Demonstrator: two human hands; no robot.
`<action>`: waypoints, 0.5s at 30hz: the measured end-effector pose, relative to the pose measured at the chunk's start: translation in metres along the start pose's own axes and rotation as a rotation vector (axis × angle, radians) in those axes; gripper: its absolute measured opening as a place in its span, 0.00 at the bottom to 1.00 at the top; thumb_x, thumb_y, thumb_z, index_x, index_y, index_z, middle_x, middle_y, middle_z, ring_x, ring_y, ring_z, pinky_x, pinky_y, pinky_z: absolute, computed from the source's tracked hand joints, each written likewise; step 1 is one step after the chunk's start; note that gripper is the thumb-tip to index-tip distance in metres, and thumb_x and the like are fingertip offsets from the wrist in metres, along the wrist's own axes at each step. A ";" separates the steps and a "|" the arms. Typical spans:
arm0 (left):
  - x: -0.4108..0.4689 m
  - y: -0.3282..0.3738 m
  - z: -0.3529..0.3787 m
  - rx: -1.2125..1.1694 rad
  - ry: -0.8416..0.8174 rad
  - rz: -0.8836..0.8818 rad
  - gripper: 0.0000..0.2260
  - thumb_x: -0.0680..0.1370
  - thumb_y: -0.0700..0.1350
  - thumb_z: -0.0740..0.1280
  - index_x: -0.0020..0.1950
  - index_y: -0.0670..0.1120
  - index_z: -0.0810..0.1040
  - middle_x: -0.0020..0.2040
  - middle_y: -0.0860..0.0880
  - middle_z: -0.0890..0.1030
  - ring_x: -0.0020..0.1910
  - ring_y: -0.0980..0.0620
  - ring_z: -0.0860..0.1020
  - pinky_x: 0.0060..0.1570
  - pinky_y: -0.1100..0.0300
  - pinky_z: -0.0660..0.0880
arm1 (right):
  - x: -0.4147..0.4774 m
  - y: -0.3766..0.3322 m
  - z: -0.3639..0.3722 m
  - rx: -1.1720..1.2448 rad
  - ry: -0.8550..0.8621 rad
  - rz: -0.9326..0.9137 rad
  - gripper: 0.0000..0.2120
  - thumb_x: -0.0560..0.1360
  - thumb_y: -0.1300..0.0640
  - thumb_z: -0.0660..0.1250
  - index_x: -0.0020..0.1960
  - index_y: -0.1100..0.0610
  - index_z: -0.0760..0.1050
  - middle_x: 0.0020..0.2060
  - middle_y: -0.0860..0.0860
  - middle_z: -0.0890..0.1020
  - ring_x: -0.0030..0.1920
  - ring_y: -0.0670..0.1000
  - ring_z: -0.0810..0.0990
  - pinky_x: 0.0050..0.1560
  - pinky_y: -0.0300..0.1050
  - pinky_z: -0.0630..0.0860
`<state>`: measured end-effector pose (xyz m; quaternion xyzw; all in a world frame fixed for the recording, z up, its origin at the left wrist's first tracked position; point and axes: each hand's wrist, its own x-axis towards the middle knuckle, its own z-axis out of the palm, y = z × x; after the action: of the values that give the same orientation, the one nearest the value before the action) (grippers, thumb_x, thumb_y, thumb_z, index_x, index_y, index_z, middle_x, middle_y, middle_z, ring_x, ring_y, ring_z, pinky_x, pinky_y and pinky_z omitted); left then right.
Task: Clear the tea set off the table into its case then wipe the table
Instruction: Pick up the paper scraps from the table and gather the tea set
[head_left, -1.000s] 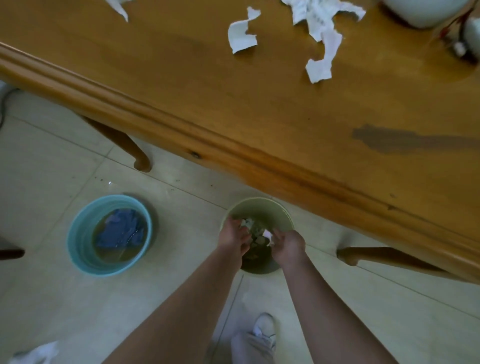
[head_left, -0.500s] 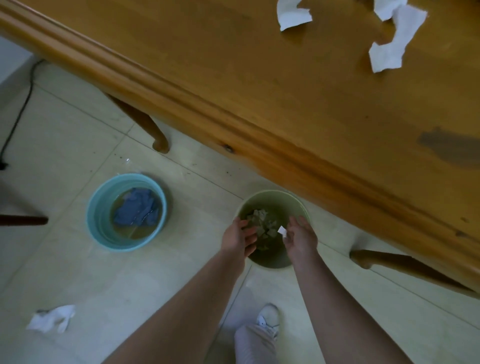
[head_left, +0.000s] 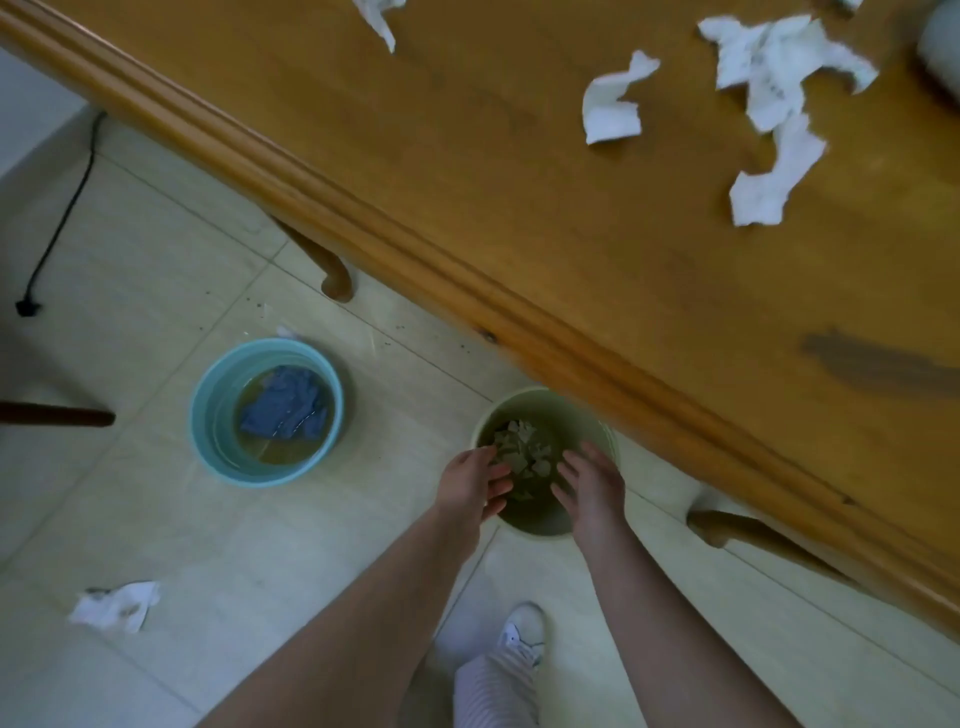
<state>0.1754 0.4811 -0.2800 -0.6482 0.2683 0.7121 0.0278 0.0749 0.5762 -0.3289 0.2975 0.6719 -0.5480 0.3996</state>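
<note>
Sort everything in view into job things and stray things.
Job: orange-brown wooden table; torn white paper scraps on it; round green waste bin; blue cloth soaking in the round teal basin.
Stray: black cable on the floor tiles; crumpled white paper on the floor.

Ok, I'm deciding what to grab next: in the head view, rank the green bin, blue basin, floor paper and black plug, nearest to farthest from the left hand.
From the left hand:
1. green bin, directly below it.
2. blue basin, on the floor to its left.
3. floor paper, farther left, toward the person.
4. black plug, far left.
</note>
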 end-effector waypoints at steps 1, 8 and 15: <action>-0.009 0.005 -0.001 0.017 0.002 0.016 0.10 0.82 0.45 0.58 0.61 0.44 0.74 0.47 0.46 0.82 0.49 0.47 0.79 0.59 0.49 0.76 | -0.015 -0.002 0.005 -0.047 -0.021 -0.032 0.20 0.78 0.62 0.63 0.70 0.54 0.68 0.64 0.57 0.76 0.62 0.56 0.77 0.52 0.53 0.79; -0.078 0.056 -0.027 0.128 -0.084 0.158 0.08 0.82 0.45 0.59 0.57 0.46 0.77 0.44 0.49 0.82 0.45 0.51 0.80 0.51 0.54 0.76 | -0.111 -0.016 0.049 -0.121 -0.107 -0.150 0.11 0.77 0.62 0.65 0.57 0.53 0.79 0.55 0.56 0.83 0.56 0.52 0.81 0.64 0.54 0.74; -0.162 0.112 -0.089 0.297 -0.187 0.372 0.09 0.81 0.46 0.62 0.57 0.46 0.78 0.50 0.48 0.82 0.51 0.49 0.79 0.56 0.53 0.73 | -0.226 -0.037 0.083 -0.094 -0.200 -0.266 0.09 0.77 0.58 0.66 0.54 0.49 0.81 0.50 0.50 0.85 0.53 0.49 0.82 0.57 0.48 0.78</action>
<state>0.2384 0.3985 -0.0908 -0.5079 0.4811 0.7144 0.0158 0.1757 0.4956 -0.1221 0.1309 0.6873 -0.5907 0.4019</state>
